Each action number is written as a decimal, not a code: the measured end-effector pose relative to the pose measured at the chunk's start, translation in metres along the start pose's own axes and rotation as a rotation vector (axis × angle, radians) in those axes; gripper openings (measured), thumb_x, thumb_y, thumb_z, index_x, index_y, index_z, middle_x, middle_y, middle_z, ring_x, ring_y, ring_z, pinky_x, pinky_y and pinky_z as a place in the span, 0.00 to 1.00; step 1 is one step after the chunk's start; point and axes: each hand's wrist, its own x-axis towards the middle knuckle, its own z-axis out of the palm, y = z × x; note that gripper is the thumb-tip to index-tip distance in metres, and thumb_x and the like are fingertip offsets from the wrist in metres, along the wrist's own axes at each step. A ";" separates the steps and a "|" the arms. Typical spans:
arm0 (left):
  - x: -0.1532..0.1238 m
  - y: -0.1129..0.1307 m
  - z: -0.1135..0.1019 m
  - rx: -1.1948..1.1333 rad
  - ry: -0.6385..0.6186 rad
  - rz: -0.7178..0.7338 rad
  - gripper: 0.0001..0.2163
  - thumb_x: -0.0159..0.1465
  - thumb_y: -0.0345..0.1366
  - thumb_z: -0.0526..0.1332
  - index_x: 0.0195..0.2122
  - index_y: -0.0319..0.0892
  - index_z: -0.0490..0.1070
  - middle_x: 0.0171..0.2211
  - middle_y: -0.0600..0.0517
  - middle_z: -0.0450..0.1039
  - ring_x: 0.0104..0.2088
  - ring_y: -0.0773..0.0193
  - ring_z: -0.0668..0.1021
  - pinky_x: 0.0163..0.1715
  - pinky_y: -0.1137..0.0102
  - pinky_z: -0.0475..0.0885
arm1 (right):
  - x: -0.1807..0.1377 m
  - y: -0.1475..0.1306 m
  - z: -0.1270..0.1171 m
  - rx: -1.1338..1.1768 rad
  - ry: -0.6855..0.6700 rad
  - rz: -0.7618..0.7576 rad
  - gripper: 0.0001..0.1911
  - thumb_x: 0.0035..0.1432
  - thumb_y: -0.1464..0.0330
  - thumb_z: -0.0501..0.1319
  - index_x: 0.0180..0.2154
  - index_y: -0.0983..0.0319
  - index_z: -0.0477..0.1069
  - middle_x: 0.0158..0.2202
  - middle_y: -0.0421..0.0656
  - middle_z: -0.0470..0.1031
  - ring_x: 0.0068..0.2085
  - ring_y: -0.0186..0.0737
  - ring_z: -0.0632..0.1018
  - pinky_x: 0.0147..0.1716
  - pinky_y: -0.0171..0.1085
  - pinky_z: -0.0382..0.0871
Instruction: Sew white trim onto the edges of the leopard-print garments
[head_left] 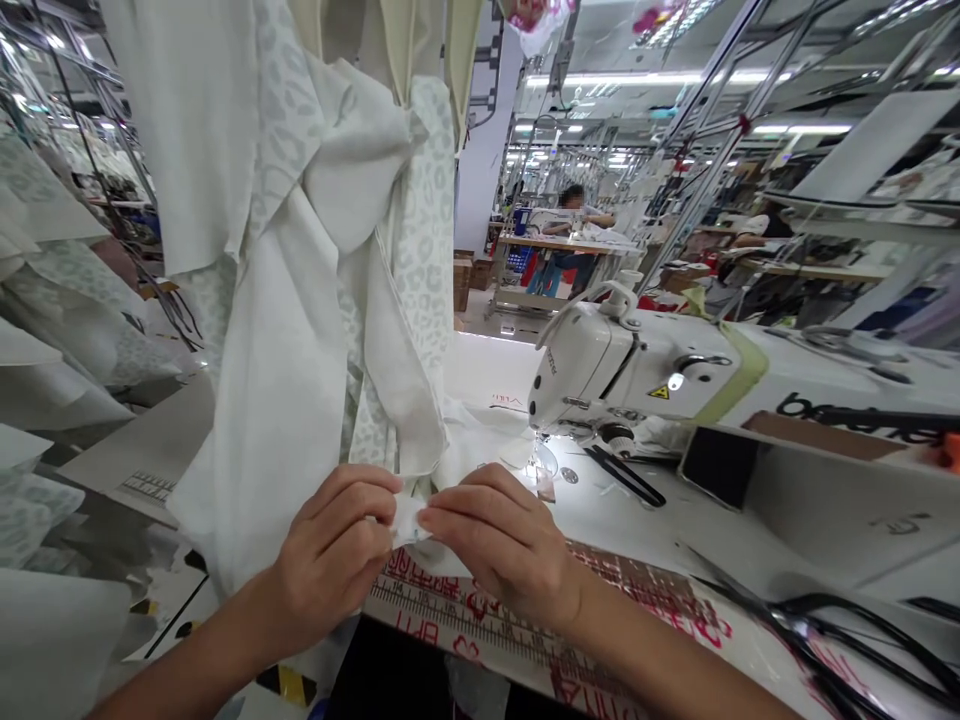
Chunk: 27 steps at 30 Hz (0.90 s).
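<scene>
Observed at a sewing station: the left hand (330, 555) and the right hand (499, 540) were held close together above the near part of the bench (637, 520), both pinching a small fold of white fabric (409, 520). Each grip was narrow and closed on the cloth, with the fingers curled over it, and the two hands nearly touched at the fold (the thumbs were largely hidden, so their exact placing could not be read). The fold lay at the centre of the view, just above the bench, and appeared continuous with a long draped panel of pale leopard-print cloth (315, 300) rising from the hands toward 11 o'clock. A printed ruler scale (480, 610) with red markings ran along the bench edge at 6 o'clock, directly below the hands. A white industrial sewing machine (592, 370) stood at 2 o'clock, its needle area near the fold but not touching it. Black-handled snips (626, 475) lay on the bench at 3 o'clock. Well beyond, at 12 o'clock, a co-worker (570, 225) sat at another bench (555, 243) with white cloth.
</scene>
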 end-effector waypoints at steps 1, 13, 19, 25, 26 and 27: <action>-0.001 0.000 0.000 -0.021 0.004 -0.010 0.13 0.55 0.13 0.56 0.28 0.38 0.60 0.30 0.49 0.65 0.40 0.59 0.71 0.36 0.66 0.72 | 0.000 0.000 0.000 0.003 -0.005 0.001 0.12 0.55 0.81 0.59 0.42 0.71 0.71 0.35 0.51 0.75 0.35 0.40 0.70 0.30 0.39 0.69; -0.009 -0.006 0.014 -0.494 0.101 -0.383 0.07 0.57 0.21 0.63 0.31 0.41 0.70 0.30 0.51 0.70 0.36 0.61 0.74 0.36 0.66 0.71 | 0.006 -0.009 0.010 0.295 0.058 0.437 0.05 0.57 0.75 0.61 0.36 0.62 0.73 0.31 0.43 0.74 0.34 0.35 0.73 0.32 0.37 0.70; -0.014 -0.007 0.022 -0.657 0.096 -0.636 0.06 0.60 0.26 0.62 0.32 0.44 0.71 0.32 0.54 0.70 0.37 0.67 0.73 0.37 0.75 0.69 | 0.002 -0.006 0.011 0.303 0.123 0.454 0.05 0.56 0.73 0.63 0.36 0.62 0.74 0.31 0.43 0.75 0.35 0.35 0.74 0.35 0.38 0.71; -0.014 -0.014 0.028 -0.832 0.092 -0.925 0.02 0.60 0.34 0.63 0.30 0.46 0.71 0.31 0.56 0.68 0.35 0.69 0.71 0.33 0.79 0.67 | -0.006 -0.003 -0.019 0.208 0.045 0.533 0.06 0.58 0.73 0.60 0.38 0.63 0.73 0.37 0.46 0.75 0.41 0.37 0.74 0.40 0.38 0.71; -0.013 -0.014 0.028 -0.839 0.110 -0.960 0.02 0.60 0.35 0.64 0.30 0.45 0.72 0.31 0.56 0.68 0.35 0.69 0.71 0.33 0.79 0.67 | -0.010 -0.005 -0.029 0.163 0.044 0.551 0.07 0.58 0.74 0.59 0.40 0.62 0.73 0.40 0.46 0.74 0.43 0.38 0.74 0.41 0.39 0.71; -0.013 -0.014 0.028 -0.838 0.124 -0.994 0.03 0.60 0.36 0.64 0.30 0.45 0.72 0.32 0.56 0.69 0.35 0.69 0.71 0.33 0.80 0.67 | -0.016 -0.007 -0.038 0.113 0.044 0.570 0.09 0.58 0.74 0.59 0.41 0.61 0.72 0.42 0.47 0.73 0.45 0.39 0.74 0.42 0.39 0.71</action>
